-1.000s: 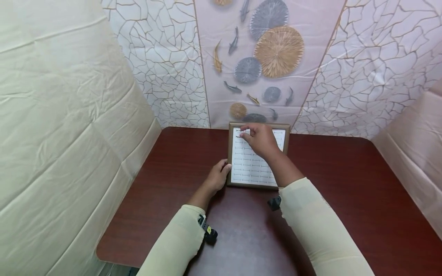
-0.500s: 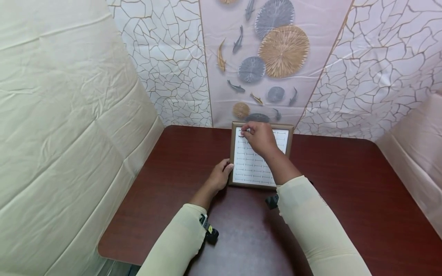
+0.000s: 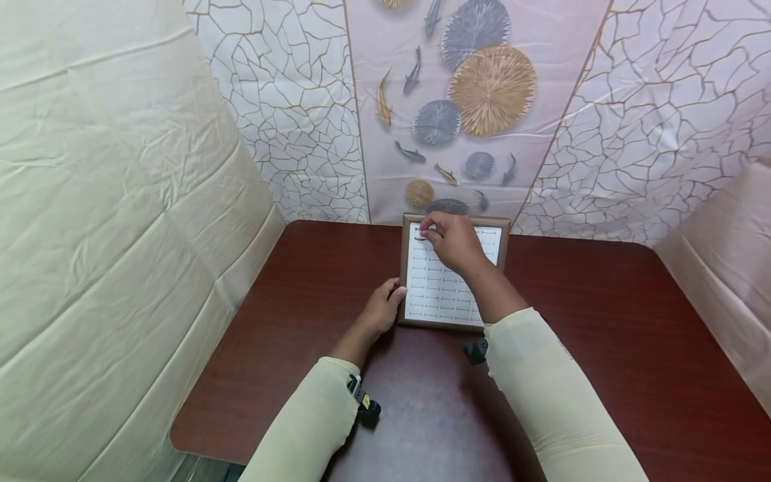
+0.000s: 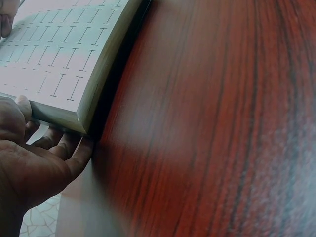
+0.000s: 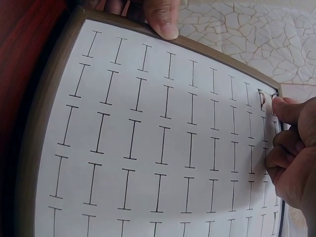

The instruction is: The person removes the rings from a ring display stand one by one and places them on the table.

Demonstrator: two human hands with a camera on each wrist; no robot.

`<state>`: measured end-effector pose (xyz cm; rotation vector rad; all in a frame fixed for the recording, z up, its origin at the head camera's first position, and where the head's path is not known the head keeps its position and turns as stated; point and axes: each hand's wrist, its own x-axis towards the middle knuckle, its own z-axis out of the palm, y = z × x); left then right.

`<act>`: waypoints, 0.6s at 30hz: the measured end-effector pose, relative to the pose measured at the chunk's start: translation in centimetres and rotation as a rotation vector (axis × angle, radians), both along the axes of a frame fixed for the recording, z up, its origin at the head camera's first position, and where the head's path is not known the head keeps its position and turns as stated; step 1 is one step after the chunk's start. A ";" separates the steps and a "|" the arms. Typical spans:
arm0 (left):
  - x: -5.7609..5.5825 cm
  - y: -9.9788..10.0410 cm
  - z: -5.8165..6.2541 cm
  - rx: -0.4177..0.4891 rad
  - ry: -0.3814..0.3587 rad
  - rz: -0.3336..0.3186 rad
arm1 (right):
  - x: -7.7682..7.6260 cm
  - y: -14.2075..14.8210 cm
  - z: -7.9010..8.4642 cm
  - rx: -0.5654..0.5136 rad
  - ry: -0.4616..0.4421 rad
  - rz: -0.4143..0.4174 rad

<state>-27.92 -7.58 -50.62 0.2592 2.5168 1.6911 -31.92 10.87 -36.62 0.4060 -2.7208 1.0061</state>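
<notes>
While the left hand [image 3: 381, 308] grips the picture frame [image 3: 504, 249], likely stiff, best held edgewise, the right hand [image 3: 454, 244] seemingly pinches a dark strip [image 5: 274, 98] at its top-left.

Your head cam looks forward and down from farthest back. Left wrist cam [image 3: 369, 410]: close, past your left hand [image 4: 37, 170] to the framed sheet [image 4: 54, 64]. Right wrist cam [image 3: 476, 352]: close, facing the sheet. Wrist views share sheet and left hand.
</notes>
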 end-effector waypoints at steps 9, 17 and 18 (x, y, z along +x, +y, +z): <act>-0.2 0.1 -0.4 -0.020 -0.020 0.004 | 0.3 0.8 0.0 -0.034 0.014 0.032; -0.1 0.1 -0.1 -0.008 -0.018 0.009 | 0.7 2.0 0.1 -0.078 0.041 0.023; -0.1 0.1 -0.1 -0.008 -0.019 0.011 | 0.8 2.2 0.1 -0.084 0.041 0.015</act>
